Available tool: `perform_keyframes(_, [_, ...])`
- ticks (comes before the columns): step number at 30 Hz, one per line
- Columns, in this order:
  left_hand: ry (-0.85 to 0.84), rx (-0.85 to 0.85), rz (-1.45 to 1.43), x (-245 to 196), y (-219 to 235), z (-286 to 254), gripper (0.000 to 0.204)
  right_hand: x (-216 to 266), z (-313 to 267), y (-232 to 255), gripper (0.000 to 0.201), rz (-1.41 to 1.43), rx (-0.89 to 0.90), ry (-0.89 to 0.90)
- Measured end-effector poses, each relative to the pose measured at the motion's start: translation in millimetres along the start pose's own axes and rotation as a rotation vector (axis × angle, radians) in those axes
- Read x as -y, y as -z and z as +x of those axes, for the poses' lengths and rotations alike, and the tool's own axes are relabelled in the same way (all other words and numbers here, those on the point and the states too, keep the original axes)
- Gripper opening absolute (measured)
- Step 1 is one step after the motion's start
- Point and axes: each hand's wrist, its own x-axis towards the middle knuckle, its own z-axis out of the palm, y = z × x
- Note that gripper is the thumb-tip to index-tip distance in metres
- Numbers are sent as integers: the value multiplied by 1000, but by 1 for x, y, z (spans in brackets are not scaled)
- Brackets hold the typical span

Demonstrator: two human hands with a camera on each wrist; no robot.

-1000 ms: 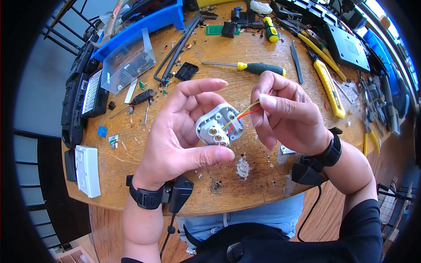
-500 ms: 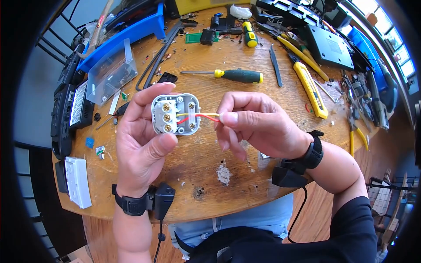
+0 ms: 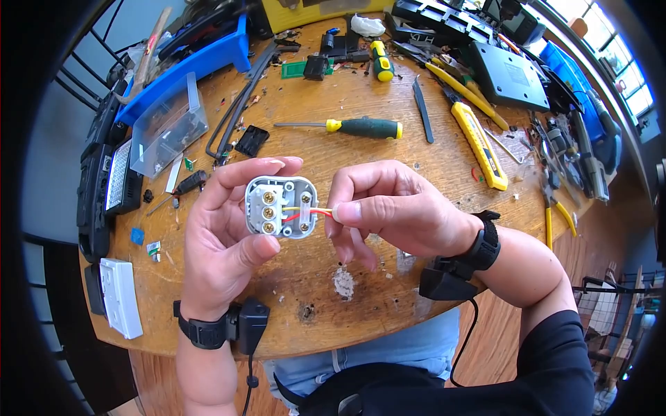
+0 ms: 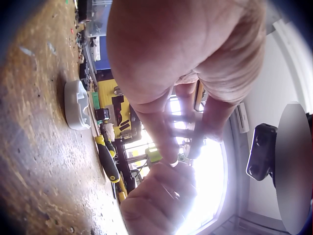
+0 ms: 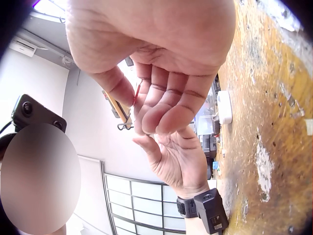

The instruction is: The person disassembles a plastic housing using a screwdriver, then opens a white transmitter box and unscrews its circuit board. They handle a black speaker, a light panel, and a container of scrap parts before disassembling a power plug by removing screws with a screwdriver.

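Note:
In the head view my left hand [image 3: 218,246] holds a small pale-grey plastic electrical housing [image 3: 258,220] between thumb and fingers. Its hollow inside faces the head camera, showing a white block with three brass screw terminals and a strip with two more screws. Thin red and yellow wires [image 3: 319,211] run out of the housing to the right. My right hand [image 3: 409,211] pinches them between thumb and index finger, close to the housing edge. A short red wire [image 5: 137,92] shows by the thumb in the right wrist view; that hand's other fingers are curled.
Beyond the hands lie a green-handled screwdriver [image 3: 368,127], black tweezers [image 3: 424,111] and a yellow utility knife [image 3: 480,147]. A clear plastic bin [image 3: 170,128] and a white plastic box [image 3: 121,297] stand at left. A hollow white piece [image 4: 77,105] rests on the table in the left wrist view.
My left hand has turned the housing from a slant to squarely face the head camera. My right hand keeps its pinch on the wires and has come closer to the housing.

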Motion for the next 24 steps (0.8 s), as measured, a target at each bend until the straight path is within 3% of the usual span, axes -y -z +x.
perform_keyframes(24, [82, -71, 85, 0, 3, -6, 72, 1, 0, 1, 18, 8, 39, -21])
